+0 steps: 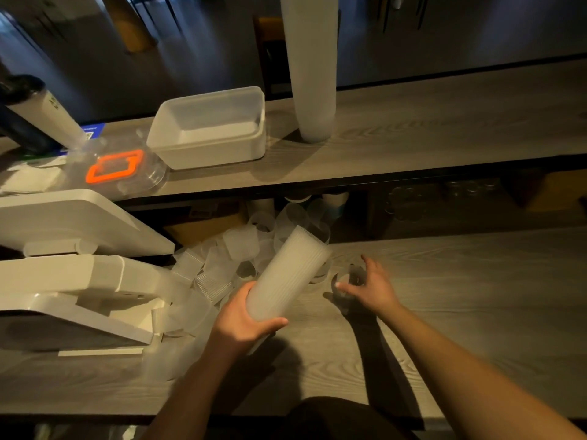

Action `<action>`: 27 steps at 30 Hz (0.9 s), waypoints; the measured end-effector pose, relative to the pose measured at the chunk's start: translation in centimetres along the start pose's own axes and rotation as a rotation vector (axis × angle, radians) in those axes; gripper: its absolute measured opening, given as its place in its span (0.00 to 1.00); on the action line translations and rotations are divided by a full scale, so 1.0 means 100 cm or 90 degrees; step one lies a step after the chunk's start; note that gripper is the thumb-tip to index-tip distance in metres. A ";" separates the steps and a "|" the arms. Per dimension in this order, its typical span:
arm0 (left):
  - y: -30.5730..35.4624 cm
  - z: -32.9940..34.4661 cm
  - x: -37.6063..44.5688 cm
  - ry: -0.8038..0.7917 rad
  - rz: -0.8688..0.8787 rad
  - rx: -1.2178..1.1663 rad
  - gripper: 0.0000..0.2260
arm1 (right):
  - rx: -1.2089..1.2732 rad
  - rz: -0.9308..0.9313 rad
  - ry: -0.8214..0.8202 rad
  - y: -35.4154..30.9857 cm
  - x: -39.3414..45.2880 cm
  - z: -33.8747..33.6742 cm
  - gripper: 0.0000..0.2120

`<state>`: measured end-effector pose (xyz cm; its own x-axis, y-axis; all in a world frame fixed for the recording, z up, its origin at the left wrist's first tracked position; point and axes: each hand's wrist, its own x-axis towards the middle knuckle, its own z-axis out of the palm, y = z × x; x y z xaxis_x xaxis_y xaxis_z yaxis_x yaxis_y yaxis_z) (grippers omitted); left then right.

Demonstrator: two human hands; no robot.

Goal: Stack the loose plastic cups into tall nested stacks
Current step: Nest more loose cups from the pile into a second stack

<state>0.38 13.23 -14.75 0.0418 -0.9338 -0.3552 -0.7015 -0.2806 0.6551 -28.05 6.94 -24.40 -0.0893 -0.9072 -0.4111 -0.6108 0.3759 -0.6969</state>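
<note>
- two bare hands over a grey wood-grain counter [460,300].
- left hand [244,322]: fingers curled round the narrow end of a nested stack [287,274] of frosted, ribbed plastic cups, tilted up and away, rims fanned at the far end.
- right hand [370,285]: fingers spread and half-bent over one clear cup [351,277] standing on the counter; blurred, cannot tell whether it grips.
- loose cups [228,255]: translucent, tumbled in a heap left of the stack.
- tall stack [313,68]: smooth frosted column, upright on the upper shelf [444,128].
- white rectangular tub [209,128] beside it.
</note>
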 end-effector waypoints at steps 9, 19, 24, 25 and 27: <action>-0.004 -0.004 -0.003 0.014 -0.007 -0.002 0.42 | -0.197 -0.067 -0.024 0.008 0.003 0.010 0.44; 0.000 -0.002 -0.011 -0.004 -0.006 -0.037 0.36 | 0.127 0.009 0.052 -0.001 -0.015 -0.015 0.32; 0.000 0.000 -0.013 0.009 0.004 -0.020 0.38 | 0.377 -0.006 0.079 -0.024 -0.033 -0.035 0.23; 0.000 0.001 -0.013 0.008 0.006 -0.019 0.38 | 0.426 -0.013 0.082 -0.029 -0.036 -0.038 0.22; 0.002 0.002 -0.015 0.002 0.011 -0.016 0.37 | 0.487 -0.035 0.077 -0.038 -0.040 -0.043 0.24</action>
<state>0.01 14.59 -14.26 0.0332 -0.9392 -0.3416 -0.6844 -0.2705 0.6771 -28.72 8.34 -17.57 -0.1864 -0.9259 -0.3286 0.0924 0.3165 -0.9441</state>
